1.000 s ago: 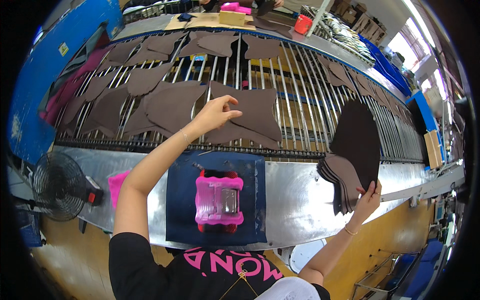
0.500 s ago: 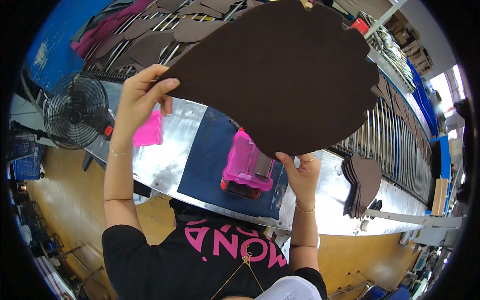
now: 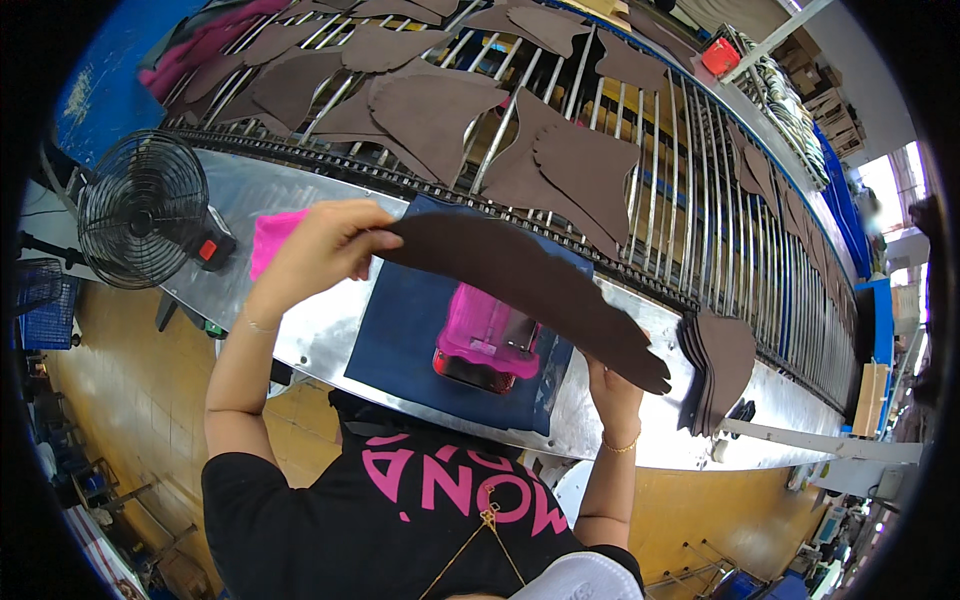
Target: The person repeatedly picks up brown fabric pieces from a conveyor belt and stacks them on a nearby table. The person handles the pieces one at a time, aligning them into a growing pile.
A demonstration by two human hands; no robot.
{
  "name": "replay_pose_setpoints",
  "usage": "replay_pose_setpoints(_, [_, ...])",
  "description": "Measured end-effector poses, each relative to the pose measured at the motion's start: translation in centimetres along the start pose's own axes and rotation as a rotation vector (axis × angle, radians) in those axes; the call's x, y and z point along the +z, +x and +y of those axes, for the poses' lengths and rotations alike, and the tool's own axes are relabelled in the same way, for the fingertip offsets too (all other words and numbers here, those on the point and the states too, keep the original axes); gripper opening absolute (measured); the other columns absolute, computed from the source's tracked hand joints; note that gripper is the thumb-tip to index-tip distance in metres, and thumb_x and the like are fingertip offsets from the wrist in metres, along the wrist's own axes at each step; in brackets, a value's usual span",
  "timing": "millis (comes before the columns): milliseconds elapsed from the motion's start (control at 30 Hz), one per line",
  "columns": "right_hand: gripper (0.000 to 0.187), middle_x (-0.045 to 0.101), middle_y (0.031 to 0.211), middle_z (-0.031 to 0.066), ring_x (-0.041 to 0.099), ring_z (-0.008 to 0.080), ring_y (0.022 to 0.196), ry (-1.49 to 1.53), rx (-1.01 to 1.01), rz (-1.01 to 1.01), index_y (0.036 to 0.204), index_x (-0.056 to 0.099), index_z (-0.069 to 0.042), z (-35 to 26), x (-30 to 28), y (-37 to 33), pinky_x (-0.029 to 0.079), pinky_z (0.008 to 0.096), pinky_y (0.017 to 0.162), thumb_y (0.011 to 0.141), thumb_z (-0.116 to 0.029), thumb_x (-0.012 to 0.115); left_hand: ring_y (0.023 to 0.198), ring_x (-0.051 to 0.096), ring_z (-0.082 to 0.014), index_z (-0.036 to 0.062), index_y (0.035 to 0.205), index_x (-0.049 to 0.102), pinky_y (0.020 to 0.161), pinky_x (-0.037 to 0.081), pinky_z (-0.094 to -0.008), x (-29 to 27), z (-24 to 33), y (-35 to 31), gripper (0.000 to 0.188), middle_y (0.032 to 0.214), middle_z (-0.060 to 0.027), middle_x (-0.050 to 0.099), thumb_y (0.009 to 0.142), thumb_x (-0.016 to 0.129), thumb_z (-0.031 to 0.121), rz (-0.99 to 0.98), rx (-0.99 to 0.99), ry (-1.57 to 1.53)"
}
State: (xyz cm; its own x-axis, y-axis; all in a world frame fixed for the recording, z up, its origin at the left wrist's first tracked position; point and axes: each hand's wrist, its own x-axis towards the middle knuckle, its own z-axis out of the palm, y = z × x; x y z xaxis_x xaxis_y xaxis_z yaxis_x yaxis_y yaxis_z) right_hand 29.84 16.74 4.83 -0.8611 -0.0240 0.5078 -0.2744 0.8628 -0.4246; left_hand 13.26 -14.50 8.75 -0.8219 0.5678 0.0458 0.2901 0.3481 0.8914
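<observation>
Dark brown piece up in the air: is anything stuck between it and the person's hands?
Nothing that I can see. The left hand pinches one end of the dark brown piece directly. The right hand is at the other end, partly covered by the piece, so its exact grip is hidden.

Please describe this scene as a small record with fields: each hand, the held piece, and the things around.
Left hand: pinches the left end of a dark brown piece
Right hand: at the piece's right end, grip partly hidden
Held piece: raised over a blue mat
On mat: pink object
Right side: stack of brown pieces
Beyond table: rod rack bearing brown pieces
Left side: black fan, pink item
</observation>
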Motion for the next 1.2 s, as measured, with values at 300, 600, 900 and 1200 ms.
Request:
replay_pose_setpoints(300, [0.015, 0.063, 0.090, 0.0052, 0.053, 0.0129, 0.078, 0.278, 0.437, 0.110, 0.097, 0.064, 0.001, 7.2, -5.1, -12.3, 0.043, 0.0251, 0.072, 0.083, -0.002, 0.067, 0.070, 0.058, -0.0257, 0.0082, 0.079, 0.067, 0.058, 0.046, -0.0351, 7.9, 1.4, 4.2, 0.008, 0.077, -0.0057, 0.054, 0.073, 0.072, 0.013, -0.163, 0.524, 0.273])
replay_pose_setpoints(600, [0.014, 0.061, 0.077, 0.0060, 0.052, 0.0128, 0.075, -0.205, 0.614, 0.670, 0.093, 0.063, 0.005, 1.9, -18.4, -9.7, 0.043, 0.0262, 0.073, 0.090, -0.008, 0.060, 0.094, 0.056, -0.0264, 0.0112, 0.103, 0.064, 0.069, 0.050, -0.0374, 14.4, 7.5, 9.6, 0.037, 0.107, -0.0101, 0.048, 0.071, 0.077, 0.026, -0.236, 0.763, 0.095])
replay_pose_setpoints(900, [0.014, 0.062, 0.081, 0.0077, 0.054, 0.0202, 0.079, -0.777, 0.141, 0.065, 0.097, 0.065, -0.004, 0.2, -19.9, 1.6, 0.031, 0.0352, 0.093, 0.083, -0.006, 0.063, 0.077, 0.062, -0.0288, 0.0057, 0.089, 0.069, 0.070, 0.049, -0.0367, 14.9, 9.5, 14.3, 0.015, 0.079, -0.0111, 0.061, 0.082, 0.064, 0.019, -0.213, 0.782, 0.183])
replay_pose_setpoints(1200, [0.022, 0.065, 0.107, 0.0089, 0.058, 0.0212, 0.096, -0.720, 0.357, 0.397, 0.110, 0.062, -0.002, 3.8, -18.8, 0.1, 0.043, 0.0333, 0.088, 0.090, -0.012, 0.060, 0.044, 0.049, -0.0058, -0.0047, 0.104, 0.062, 0.039, 0.041, -0.0196, 10.8, 0.6, 20.3, 0.025, 0.064, -0.0012, 0.057, 0.089, 0.062, 0.015, -0.211, -0.051, -0.524])
